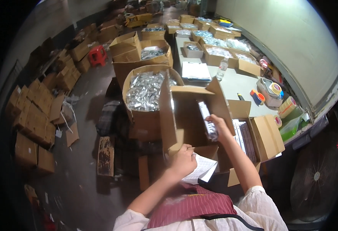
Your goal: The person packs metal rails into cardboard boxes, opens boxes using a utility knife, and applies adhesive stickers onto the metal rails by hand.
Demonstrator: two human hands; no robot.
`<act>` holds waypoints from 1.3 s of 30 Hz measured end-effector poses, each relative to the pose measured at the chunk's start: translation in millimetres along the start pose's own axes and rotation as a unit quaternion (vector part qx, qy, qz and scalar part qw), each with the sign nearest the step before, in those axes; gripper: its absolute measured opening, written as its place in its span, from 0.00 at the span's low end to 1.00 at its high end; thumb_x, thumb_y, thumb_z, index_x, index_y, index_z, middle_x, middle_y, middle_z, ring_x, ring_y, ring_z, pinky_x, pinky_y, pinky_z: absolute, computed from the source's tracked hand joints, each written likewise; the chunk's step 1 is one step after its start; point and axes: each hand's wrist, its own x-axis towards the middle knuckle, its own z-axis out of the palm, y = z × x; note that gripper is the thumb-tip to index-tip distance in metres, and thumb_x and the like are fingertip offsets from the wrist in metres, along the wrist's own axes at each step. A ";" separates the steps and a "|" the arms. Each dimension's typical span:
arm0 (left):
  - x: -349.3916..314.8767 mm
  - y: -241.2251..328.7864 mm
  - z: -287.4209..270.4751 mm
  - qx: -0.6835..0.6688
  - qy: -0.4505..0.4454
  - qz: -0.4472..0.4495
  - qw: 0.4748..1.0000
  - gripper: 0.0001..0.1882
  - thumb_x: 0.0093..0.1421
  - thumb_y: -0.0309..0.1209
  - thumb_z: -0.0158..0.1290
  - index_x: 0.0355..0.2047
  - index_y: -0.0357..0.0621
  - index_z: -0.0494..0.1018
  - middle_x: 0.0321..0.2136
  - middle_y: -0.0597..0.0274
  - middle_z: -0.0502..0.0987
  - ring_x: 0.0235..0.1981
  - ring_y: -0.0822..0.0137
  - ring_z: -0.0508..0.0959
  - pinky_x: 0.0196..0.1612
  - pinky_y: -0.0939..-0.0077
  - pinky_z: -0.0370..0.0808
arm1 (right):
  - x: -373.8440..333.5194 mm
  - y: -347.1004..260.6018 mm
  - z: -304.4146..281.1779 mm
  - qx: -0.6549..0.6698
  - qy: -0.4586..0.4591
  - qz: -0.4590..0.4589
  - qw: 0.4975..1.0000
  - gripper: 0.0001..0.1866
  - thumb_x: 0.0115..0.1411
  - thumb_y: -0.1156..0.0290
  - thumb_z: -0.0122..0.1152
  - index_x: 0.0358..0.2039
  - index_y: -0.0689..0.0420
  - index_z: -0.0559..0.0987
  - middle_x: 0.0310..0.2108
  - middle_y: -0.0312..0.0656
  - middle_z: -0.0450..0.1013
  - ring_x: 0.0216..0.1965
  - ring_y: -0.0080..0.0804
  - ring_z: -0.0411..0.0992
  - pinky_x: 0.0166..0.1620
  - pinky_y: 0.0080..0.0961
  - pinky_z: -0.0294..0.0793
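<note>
An open cardboard box (pixel 184 106) with raised flaps stands right in front of me. My right hand (pixel 218 126) reaches into it, fingers wrapped round a long, slim white carton (pixel 204 111) with dark markings. At the box's near edge, my left hand (pixel 184 161) is closed on a printed white sheet of paper (pixel 200 169), which hangs down with a curled lower corner. The left fingertips also lie against the near flap. Just right of this box, partly behind my right forearm, a smaller open carton (pixel 267 140) holds several similar slim white cartons (pixel 242 135) on edge.
Boxes of clear-bagged items (pixel 147 90) stand to the left and along the table (pixel 230 86). On the table are papers (pixel 196 71), a plastic bottle (pixel 222 68) and an orange tape dispenser (pixel 257 97). A red stool (pixel 97 55) and stacked cartons (pixel 34 115) stand left; a fan (pixel 316 176) is at right.
</note>
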 end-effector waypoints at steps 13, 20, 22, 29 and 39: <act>-25.0 16.3 28.3 -0.114 -0.101 -0.043 0.987 0.15 0.60 0.31 0.54 0.42 0.32 0.80 0.41 0.44 0.80 0.43 0.49 0.81 0.51 0.64 0.75 | -11.4 73.2 -47.9 -0.506 0.035 -0.083 0.858 0.32 0.42 0.56 0.71 0.41 0.71 0.78 0.32 0.54 0.77 0.33 0.43 0.77 0.39 0.35 0.77; -22.8 17.1 28.0 -0.144 -0.108 -0.010 0.984 0.17 0.61 0.33 0.54 0.46 0.35 0.79 0.43 0.46 0.81 0.41 0.54 0.82 0.48 0.67 0.76 | 49.4 133.0 -81.0 -0.812 0.041 -0.046 0.581 0.65 0.39 0.40 0.76 0.66 0.70 0.54 0.62 0.63 0.62 0.57 0.58 0.69 0.58 0.41 0.72; -25.0 8.0 16.7 -0.150 -0.103 -0.063 0.981 0.17 0.61 0.36 0.54 0.45 0.40 0.80 0.45 0.48 0.80 0.47 0.52 0.80 0.53 0.63 0.75 | 20.3 129.6 -32.2 -0.869 0.035 -0.139 0.474 0.64 0.45 0.37 0.69 0.70 0.65 0.50 0.69 0.57 0.52 0.69 0.57 0.53 0.70 0.49 0.51; -22.1 5.4 11.3 -0.187 -0.119 -0.069 0.973 0.15 0.64 0.34 0.55 0.47 0.39 0.80 0.36 0.56 0.82 0.35 0.68 0.81 0.39 0.75 0.76 | 11.3 105.2 -29.5 -0.814 -0.063 -0.114 0.567 0.46 0.59 0.48 0.56 0.72 0.57 0.55 0.74 0.56 0.39 0.71 0.62 0.44 0.72 0.52 0.38; -20.6 11.3 25.5 -0.332 -0.138 -0.188 0.914 0.15 0.68 0.34 0.54 0.48 0.36 0.78 0.34 0.63 0.83 0.29 0.80 0.79 0.31 0.86 0.74 | 2.1 87.7 -46.5 -0.773 -0.175 -0.424 0.437 0.26 0.60 0.64 0.56 0.58 0.61 0.73 0.65 0.52 0.63 0.65 0.51 0.62 0.68 0.49 0.57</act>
